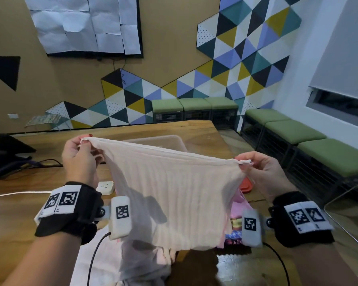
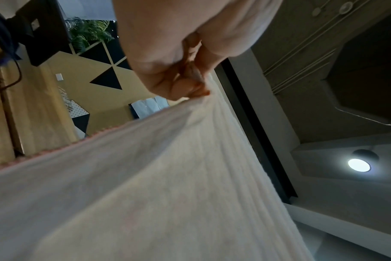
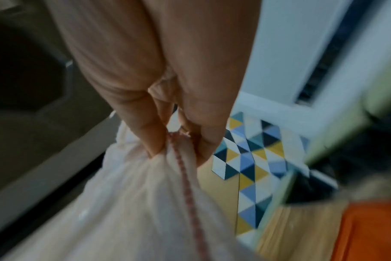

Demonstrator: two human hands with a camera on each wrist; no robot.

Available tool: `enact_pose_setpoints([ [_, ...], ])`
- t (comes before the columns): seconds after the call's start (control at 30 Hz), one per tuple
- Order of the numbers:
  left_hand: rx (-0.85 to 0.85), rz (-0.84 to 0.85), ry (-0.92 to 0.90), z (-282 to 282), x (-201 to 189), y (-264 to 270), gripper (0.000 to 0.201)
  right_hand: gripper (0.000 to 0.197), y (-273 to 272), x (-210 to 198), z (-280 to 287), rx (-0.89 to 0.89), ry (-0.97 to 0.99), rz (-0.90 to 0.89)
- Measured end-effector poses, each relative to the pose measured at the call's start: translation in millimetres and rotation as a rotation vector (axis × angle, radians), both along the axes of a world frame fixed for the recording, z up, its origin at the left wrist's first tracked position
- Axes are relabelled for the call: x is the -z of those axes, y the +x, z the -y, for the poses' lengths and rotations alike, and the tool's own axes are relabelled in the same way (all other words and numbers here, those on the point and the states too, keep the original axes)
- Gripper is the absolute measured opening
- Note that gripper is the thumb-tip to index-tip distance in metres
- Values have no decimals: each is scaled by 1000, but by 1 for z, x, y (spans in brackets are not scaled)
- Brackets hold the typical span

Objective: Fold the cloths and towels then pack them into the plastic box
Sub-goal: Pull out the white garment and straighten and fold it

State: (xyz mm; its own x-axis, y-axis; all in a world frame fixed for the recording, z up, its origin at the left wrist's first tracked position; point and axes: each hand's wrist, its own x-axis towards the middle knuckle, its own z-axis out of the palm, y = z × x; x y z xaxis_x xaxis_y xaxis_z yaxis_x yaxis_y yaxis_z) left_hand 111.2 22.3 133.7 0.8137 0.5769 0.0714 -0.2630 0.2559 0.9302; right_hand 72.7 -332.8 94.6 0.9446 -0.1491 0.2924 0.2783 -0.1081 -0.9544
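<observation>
A thin, pale pink ribbed cloth hangs spread in the air above the wooden table, held up by its 2 top corners. The left hand pinches the upper left corner between thumb and curled fingers, and the left wrist view shows those fingertips closed tight on the gathered edge, with the fabric falling away below them. The right hand pinches the upper right corner the same way; in the blurred right wrist view its fingers bunch the fabric beside a pink stitched hem. The top edge runs nearly taut between the hands, sloping down toward the right, and the lower edge hangs free over a heap of pink and patterned cloths lying on the table near the person. Behind the held cloth, farther across the table, stands the clear plastic box, only its rim and upper wall showing above the fabric. An orange-red lid lies flat on the table just right of the cloth, under the right hand. A white power strip sits on the table beside the left wrist.
</observation>
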Motion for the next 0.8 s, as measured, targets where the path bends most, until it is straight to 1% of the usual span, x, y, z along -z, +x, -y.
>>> enact_pose_setpoints([
  [0.03, -21, 21, 1, 2, -1, -1, 25, 34, 0, 1, -1, 73, -124, 47],
  [0.1, -30, 59, 6, 11, -3, -5, 28, 43, -4, -5, -15, 150, -251, 208],
  [0.13, 0, 82, 13, 19, -6, -8, 30, 41, -7, -9, -25, 158, -319, 318],
  [0.17, 66, 107, 30, 28, -9, -13, 32, 35, -11, -14, -38, 153, -391, 413],
  [0.2, 165, 134, 68, 38, -12, -19, 34, 25, -14, -18, -52, 135, -447, 493],
  [0.23, 296, 156, 130, 51, -15, -25, 34, 21, -17, -20, -63, 123, -490, 548],
  [0.3, 600, 200, 305, 74, -19, -36, 29, 23, -21, -23, -81, 90, -518, 622],
  [0.33, 729, 209, 428, 82, -17, -38, 30, 24, -22, -23, -87, 72, -503, 650],
  [0.37, 822, 208, 582, 89, -13, -39, 35, 23, -23, -23, -89, 53, -484, 678],
  [0.4, 864, 215, 751, 93, -7, -38, 42, 21, -23, -22, -91, 38, -461, 699],
  [0.43, 869, 221, 897, 95, -2, -35, 47, 18, -24, -20, -89, 25, -427, 707],
  [0.47, 854, 231, 970, 94, 1, -33, 46, 12, -24, -19, -87, 15, -385, 700],
  [0.5, 843, 244, 970, 93, 1, -31, 42, 8, -23, -18, -84, 7, -328, 678],
  [0.63, 781, 311, 848, 88, 1, -23, 31, 13, -23, -12, -73, -57, 8, 530],
  [0.67, 760, 329, 811, 88, 2, -22, 28, 16, -25, -13, -72, -47, 67, 502],
  [0.7, 754, 336, 765, 88, 2, -22, 28, 22, -27, -14, -71, -23, 104, 473],
  [0.73, 760, 331, 710, 89, 4, -22, 33, 26, -29, -16, -70, -15, 128, 445],
  [0.77, 772, 322, 645, 89, 5, -22, 39, 28, -31, -16, -69, -35, 133, 426],
  [0.8, 776, 313, 587, 90, 5, -21, 41, 25, -32, -17, -68, -82, 112, 411],
])
